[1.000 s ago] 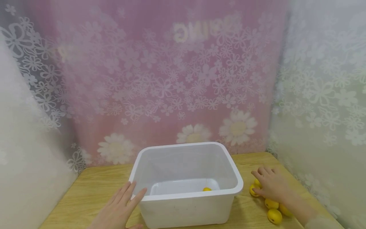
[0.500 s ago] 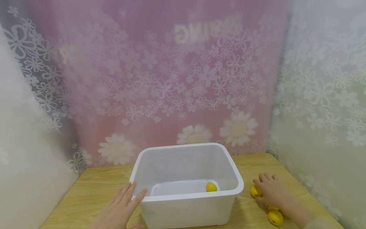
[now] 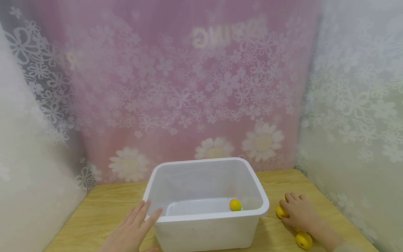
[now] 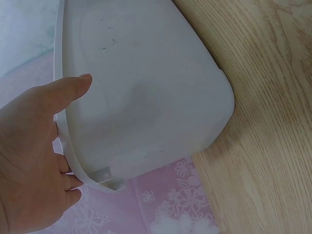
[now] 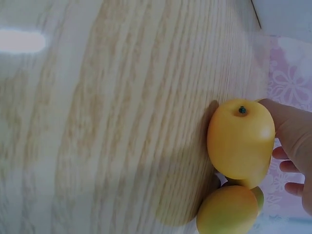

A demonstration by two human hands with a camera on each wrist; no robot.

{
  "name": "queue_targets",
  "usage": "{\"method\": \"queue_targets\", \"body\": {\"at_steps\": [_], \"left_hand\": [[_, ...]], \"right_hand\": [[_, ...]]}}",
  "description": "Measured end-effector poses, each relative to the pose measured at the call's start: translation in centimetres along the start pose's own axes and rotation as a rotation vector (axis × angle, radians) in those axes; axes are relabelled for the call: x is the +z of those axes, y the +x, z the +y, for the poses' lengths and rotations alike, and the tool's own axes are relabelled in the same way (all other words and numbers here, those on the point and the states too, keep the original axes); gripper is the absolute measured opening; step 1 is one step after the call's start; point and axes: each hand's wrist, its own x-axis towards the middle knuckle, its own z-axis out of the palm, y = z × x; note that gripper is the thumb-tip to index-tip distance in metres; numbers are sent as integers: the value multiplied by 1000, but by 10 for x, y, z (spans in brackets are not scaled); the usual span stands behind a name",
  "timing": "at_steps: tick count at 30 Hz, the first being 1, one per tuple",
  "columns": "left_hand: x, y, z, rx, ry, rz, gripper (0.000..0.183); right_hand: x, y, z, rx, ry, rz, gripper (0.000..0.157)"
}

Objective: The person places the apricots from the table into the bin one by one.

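Note:
My left hand (image 3: pixel 130 227) lies at the left front corner of a white plastic tub (image 3: pixel 206 232), its fingers spread and touching the rim. In the left wrist view the thumb (image 4: pixel 73 92) reaches in front of the tub's outer wall. To the right of the tub, my right hand (image 3: pixel 300 215) grips a yellow mango (image 3: pixel 279 212), fingers bent over it and the far side hidden. Another mango (image 3: pixel 303 240) lies nearer, with one more partly covered by the hand. In the right wrist view a mango (image 5: pixel 229 214) lies beside the front one. A single mango (image 3: pixel 235 205) sits inside the tub.
The wooden table (image 3: pixel 107 206) ends at a pink curtain (image 3: pixel 176 87) with white flowers behind. Pale flowered curtains flank both sides, the right one (image 3: pixel 355 122) close to the table's edge near my right hand.
The mango in the tub has rolled right and into fuller view. My right hand has come down slightly over the mangoes and its fingers have closed around one. The left hand stays put.

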Motion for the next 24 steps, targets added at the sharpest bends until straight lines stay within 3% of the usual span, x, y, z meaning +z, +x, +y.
{"method": "queue_targets", "body": {"at_steps": [9,15,24], "left_hand": [[-1,0,0,-13,-33,-32,81],[1,1,0,10,-9,-7,81],[1,1,-3,30,-4,-4,81]], "right_hand": [[1,1,-2,4,-9,17,40],[1,4,0,3,14,110,38],[-23,15,14,15,56,89,41]]}}
